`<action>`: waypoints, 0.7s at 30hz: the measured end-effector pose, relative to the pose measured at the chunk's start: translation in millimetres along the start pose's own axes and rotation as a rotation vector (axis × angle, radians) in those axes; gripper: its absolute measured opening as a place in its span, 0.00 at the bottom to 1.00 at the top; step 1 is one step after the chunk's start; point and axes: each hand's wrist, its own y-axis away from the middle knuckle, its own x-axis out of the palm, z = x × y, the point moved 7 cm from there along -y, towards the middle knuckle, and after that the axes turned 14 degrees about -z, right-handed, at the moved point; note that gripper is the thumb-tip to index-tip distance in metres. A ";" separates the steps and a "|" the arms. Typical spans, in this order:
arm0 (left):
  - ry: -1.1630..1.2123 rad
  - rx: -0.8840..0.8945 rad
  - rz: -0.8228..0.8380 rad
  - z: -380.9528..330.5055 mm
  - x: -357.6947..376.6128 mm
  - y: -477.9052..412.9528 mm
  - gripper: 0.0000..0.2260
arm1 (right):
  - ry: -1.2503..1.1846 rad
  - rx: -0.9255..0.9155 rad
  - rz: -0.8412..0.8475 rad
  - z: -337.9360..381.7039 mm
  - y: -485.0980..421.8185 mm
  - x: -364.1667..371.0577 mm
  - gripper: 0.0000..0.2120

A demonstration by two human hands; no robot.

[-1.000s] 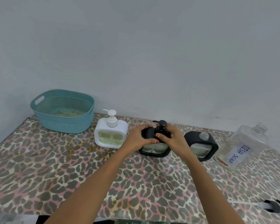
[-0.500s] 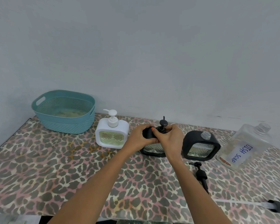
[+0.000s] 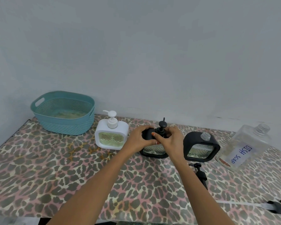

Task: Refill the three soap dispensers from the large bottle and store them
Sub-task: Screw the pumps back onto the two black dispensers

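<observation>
On leopard-print table [image 3: 47, 168], white dispenser [image 3: 111, 135], grey wall [image 3: 136, 46]

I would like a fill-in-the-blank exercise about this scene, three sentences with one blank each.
1. The label on the large bottle reads DISH ___.
2. The left hand and right hand grip the middle dispenser, whose frame is ___.
3. The rightmost dispenser has an open neck, without a ___.

Missing words: soap; black; pump.
</observation>
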 end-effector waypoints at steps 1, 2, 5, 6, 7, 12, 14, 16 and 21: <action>0.005 0.004 -0.008 0.1 0.1 0.0 0.21 | -0.003 0.017 -0.016 -2.3 0.6 1.6 0.15; 0.005 0.003 -0.011 0.8 0.3 -0.4 0.21 | -0.001 0.031 -0.030 -4.5 0.9 2.7 0.17; 0.019 -0.006 -0.013 0.3 0.4 -0.4 0.21 | 0.002 0.050 -0.034 -5.6 0.2 3.3 0.17; 0.021 -0.006 -0.008 0.6 0.9 -0.5 0.20 | 0.006 0.045 -0.027 -4.0 0.4 3.0 0.16; 0.025 -0.001 -0.005 -0.6 1.0 0.3 0.20 | 0.015 0.038 -0.021 -2.9 0.7 3.0 0.15; 0.013 -0.014 0.020 -1.0 1.9 4.0 0.23 | 0.048 0.002 0.051 5.4 3.3 -0.1 0.14; -0.008 -0.028 0.035 -0.8 2.5 4.7 0.26 | 0.039 -0.004 0.083 8.4 3.1 -3.3 0.13; -0.044 -0.034 0.035 -3.2 2.4 6.7 0.29 | 0.042 -0.014 0.091 11.0 4.3 -8.4 0.15; -0.113 -0.021 0.044 -14.5 0.2 17.4 0.30 | 0.006 -0.011 0.059 10.3 10.4 -21.9 0.15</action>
